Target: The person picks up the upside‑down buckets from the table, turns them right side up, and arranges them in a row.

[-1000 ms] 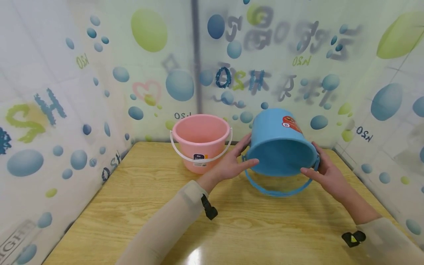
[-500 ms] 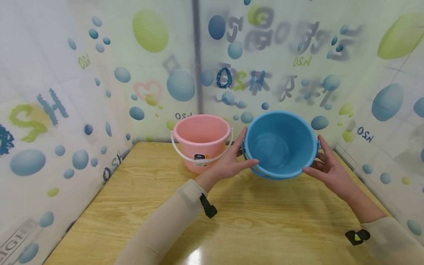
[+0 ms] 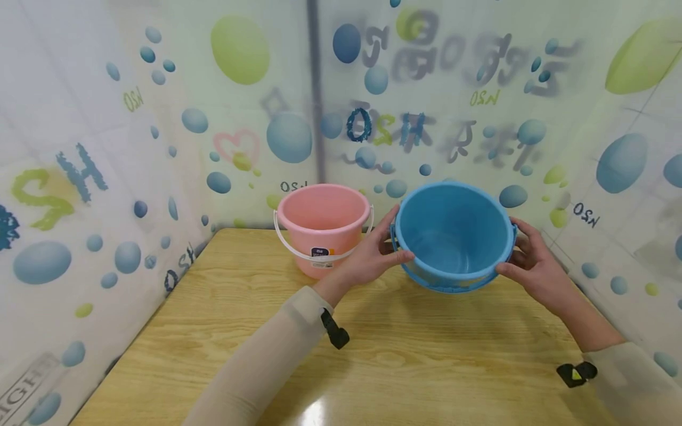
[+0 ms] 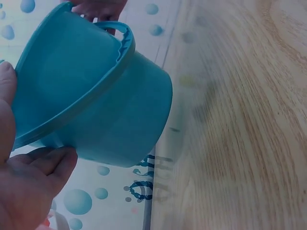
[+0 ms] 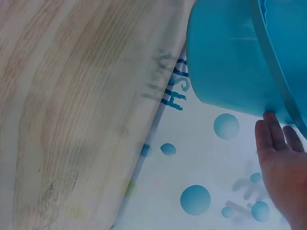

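A blue plastic bucket (image 3: 453,228) hangs above the table, tilted so that its mouth faces me and its inside shows bare. My left hand (image 3: 373,254) grips its rim on the left, thumb at the front edge and fingers behind on the outer wall. On the other side my right hand (image 3: 535,269) holds the rim in the same manner. The bucket's handle (image 3: 453,289) hangs under the front of the rim. The left wrist view shows the outer wall of the blue bucket (image 4: 124,115) away from the wood, with fingertips pressed beneath the rim.
A pink bucket (image 3: 301,239) with a white handle (image 3: 288,244) stands upright on the wooden table (image 3: 224,331), left of the blue one and close behind my left hand. Walls covered with a bubble-printed sheet (image 3: 288,71) enclose the table at the back and sides.
The blue bucket has turned from mouth-down, with its labelled side showing, to mouth toward me. Its handle has swung up close to the rim. Both hands keep hold; the pink bucket stays put.
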`<state>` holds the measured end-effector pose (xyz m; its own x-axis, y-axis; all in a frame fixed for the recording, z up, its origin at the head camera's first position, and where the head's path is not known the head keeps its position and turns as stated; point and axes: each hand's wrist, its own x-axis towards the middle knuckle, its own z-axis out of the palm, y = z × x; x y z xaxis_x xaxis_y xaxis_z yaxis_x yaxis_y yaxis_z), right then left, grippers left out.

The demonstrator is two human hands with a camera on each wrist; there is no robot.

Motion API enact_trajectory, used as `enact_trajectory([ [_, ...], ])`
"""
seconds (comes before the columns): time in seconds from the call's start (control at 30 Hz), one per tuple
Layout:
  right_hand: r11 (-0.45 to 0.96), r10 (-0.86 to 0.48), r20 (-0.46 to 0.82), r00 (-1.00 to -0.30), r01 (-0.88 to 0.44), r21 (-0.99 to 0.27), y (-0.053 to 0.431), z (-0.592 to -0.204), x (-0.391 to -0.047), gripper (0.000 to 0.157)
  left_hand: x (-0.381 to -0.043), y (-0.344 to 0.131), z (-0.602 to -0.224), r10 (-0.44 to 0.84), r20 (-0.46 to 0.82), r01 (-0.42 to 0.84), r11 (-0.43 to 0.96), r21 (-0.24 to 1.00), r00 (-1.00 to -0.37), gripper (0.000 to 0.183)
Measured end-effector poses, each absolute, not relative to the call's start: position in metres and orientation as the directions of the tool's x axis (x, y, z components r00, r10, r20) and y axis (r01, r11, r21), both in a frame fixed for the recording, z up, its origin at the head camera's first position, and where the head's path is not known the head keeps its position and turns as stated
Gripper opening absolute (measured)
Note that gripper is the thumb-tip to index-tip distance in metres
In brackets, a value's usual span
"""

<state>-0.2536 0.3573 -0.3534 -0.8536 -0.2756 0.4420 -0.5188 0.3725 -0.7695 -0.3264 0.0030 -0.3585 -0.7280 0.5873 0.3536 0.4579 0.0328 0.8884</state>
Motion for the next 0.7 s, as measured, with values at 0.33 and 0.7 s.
enact_trajectory([
  [0.33, 0.457, -0.274, 0.341, -0.899, -0.434, -0.776, 0.359, -0.362, -0.26, 0.076, -0.33, 0.009, -0.365, 0.497, 0.332, 0.457, 0.15, 0.877, -0.802, 0.085],
  [0.7, 0.501, -0.282, 0.324, -0.903, -0.427, -0.753, 0.366, -0.371, -0.272, 0.064, -0.332, 0.015, -0.371, 0.434, 0.268, 0.379, 0.191, 0.906, -0.86, 0.08],
])
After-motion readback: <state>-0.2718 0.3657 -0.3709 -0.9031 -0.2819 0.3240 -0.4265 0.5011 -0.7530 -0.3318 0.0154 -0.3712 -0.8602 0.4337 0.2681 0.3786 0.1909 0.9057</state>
